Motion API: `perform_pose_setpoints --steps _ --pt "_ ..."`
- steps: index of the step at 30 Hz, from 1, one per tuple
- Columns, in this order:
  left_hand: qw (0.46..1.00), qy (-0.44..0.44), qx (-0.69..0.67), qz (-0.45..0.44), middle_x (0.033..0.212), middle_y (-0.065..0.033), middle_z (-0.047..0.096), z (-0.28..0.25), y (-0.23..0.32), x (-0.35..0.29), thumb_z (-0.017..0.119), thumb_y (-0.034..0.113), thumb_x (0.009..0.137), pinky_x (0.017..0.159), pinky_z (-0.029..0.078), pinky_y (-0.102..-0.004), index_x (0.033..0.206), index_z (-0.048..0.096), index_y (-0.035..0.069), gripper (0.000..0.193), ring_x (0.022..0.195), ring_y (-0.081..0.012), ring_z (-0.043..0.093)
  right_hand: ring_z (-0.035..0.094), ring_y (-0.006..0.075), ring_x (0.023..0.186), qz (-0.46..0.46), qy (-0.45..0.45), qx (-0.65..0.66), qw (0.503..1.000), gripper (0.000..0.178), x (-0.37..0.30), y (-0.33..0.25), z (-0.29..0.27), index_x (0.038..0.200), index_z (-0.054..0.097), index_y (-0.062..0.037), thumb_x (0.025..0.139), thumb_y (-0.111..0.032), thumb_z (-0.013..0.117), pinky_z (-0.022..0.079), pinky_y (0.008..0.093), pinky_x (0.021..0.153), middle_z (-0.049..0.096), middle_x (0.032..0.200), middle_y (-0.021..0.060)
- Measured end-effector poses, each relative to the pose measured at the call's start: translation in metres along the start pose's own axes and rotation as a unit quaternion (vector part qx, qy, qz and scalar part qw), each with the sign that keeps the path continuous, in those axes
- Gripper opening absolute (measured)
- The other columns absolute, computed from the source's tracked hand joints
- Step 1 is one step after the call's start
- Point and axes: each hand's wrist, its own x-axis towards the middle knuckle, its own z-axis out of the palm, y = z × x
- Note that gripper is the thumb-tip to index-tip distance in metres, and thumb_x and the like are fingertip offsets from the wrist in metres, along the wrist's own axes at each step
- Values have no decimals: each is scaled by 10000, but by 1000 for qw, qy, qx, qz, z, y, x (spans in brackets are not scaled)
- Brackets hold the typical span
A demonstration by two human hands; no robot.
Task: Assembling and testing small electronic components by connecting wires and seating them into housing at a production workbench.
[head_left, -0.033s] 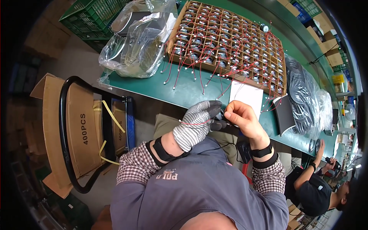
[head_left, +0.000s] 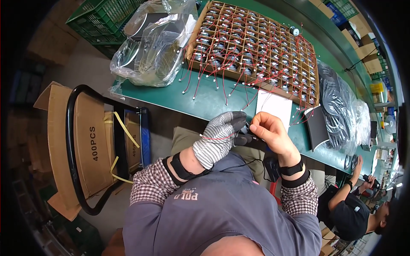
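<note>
My left hand (head_left: 220,136), in a striped grey-and-black glove, is closed around a small dark speaker (head_left: 245,129), mostly hidden by the fingers. A thin red wire (head_left: 215,138) with a white plug end lies across the glove, like the wires on the boxed speakers. My bare right hand (head_left: 273,131) meets it from the right, thumb and forefinger pinched at the speaker's edge; what exactly the fingertips grip is hidden. Both hands are above my lap, by the near edge of the green table (head_left: 171,99).
A divided cardboard box (head_left: 256,82) holds many wired speakers. Beside it are a plastic bag (head_left: 149,55), a white sheet (head_left: 274,106), a black curved panel (head_left: 317,128) and bagged black parts (head_left: 337,102). A carton (head_left: 92,145) on a black-framed cart stands left. A co-worker (head_left: 350,213) sits right.
</note>
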Motion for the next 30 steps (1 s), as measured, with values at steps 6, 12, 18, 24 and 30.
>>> perform_pose_setpoints --steps 6,12,18,24,30 --pt "999 31 20 15 886 -96 586 1 -4 2 601 99 820 600 521 -262 1080 494 -30 309 727 -172 608 367 16 579 -24 44 -122 991 118 -3 -2 1 749 530 -36 828 -98 591 295 177 493 452 645 -67" --pt "995 24 85 45 901 -90 581 8 4 -2 613 34 790 626 510 -248 1113 467 -30 361 738 -143 588 398 34 581 -33 66 -47 996 135 -6 -12 -1 765 541 -30 837 -136 583 319 189 511 469 647 -42" --pt "976 24 99 195 1002 -98 575 4 6 -1 637 11 750 694 501 -247 1129 460 -24 420 851 -139 560 455 77 580 -117 180 34 976 234 -12 -7 -28 751 519 -14 873 -214 518 355 217 532 494 643 10" --pt "892 59 272 355 904 -66 585 1 11 -1 679 15 719 709 478 -244 1113 495 7 435 808 -123 554 482 87 546 -147 181 -123 965 264 -18 -9 -25 627 508 -47 749 -197 688 362 238 485 483 570 -15" --pt "834 74 381 393 901 -68 588 -3 8 -5 711 37 695 719 478 -248 1102 516 17 452 807 -120 558 446 107 492 -217 193 -401 869 325 -12 -25 8 554 476 -49 608 -170 773 335 257 442 455 535 7"
